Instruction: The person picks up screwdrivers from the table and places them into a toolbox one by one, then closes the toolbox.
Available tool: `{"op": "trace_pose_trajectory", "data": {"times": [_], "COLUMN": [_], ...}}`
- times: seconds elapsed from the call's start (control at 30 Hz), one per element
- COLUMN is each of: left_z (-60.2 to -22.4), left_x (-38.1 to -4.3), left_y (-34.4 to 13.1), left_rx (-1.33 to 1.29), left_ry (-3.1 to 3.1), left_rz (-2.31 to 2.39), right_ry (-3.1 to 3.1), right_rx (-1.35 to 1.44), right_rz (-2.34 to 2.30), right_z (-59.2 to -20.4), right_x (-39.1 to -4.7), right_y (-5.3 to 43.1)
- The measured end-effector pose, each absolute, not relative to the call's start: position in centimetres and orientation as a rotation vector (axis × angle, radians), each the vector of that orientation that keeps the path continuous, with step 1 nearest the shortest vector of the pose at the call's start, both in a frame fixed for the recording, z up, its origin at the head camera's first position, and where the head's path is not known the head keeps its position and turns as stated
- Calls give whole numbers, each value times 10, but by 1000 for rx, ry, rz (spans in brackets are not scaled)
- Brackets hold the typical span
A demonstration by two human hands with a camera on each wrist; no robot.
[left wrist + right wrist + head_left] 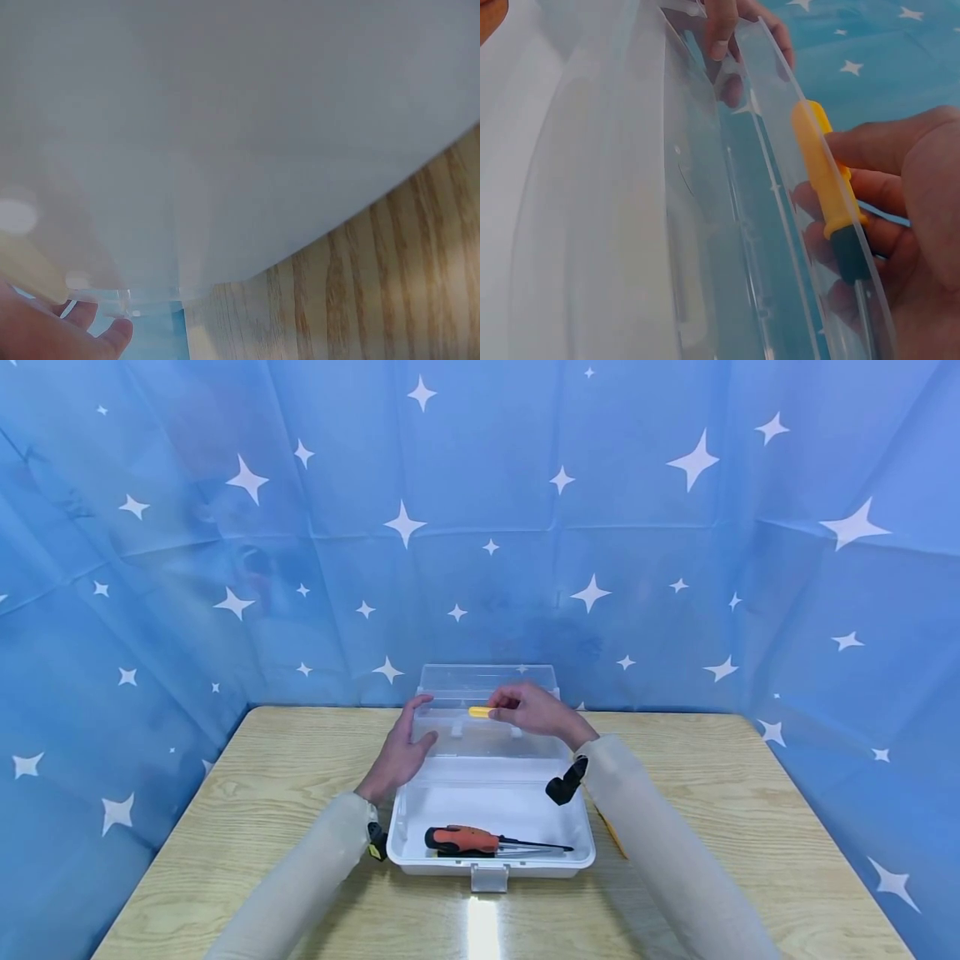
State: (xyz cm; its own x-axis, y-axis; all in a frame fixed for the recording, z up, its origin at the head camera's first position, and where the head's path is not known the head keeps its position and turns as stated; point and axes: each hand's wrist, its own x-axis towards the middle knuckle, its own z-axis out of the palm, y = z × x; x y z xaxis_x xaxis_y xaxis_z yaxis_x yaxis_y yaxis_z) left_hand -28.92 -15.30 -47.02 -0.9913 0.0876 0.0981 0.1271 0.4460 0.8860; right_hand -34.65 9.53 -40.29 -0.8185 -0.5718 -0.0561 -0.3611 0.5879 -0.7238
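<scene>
The yellow-handled tool point(480, 712) is above the rear of the white box point(517, 806), pinched in the right hand point(531, 706), beside the clear raised section point(480, 742). Whether its handle lies inside that section or behind it, I cannot tell. If the thumb and fingers loosen early, the tool could slide down the smooth plastic, and its metal shaft might catch on the upright wall.

The left hand point(397, 760) grips the section's left edge, fingers on both faces. Should that hold slacken, or the right hand push too hard, the section could swing and knock the tool loose. A tool dropped forward could strike the orange-and-black screwdriver point(465, 839) lying along the white box's front wall; one dropped backward could land behind the white box. The right sleeve point(660, 835) could also snag the white box's right rim.
</scene>
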Motion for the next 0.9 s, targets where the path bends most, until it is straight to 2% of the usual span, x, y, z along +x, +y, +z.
{"op": "trace_pose_trajectory", "data": {"times": [0.9], "left_z": [-470], "left_x": [-290], "left_y": [-153], "left_rx": [-195], "left_ry": [-2640], "left_rz": [-1636], "right_ry": [2551], "right_rx": [-823], "right_rz": [-1044], "right_z": [-405], "right_x": [-344], "right_y": [97]}}
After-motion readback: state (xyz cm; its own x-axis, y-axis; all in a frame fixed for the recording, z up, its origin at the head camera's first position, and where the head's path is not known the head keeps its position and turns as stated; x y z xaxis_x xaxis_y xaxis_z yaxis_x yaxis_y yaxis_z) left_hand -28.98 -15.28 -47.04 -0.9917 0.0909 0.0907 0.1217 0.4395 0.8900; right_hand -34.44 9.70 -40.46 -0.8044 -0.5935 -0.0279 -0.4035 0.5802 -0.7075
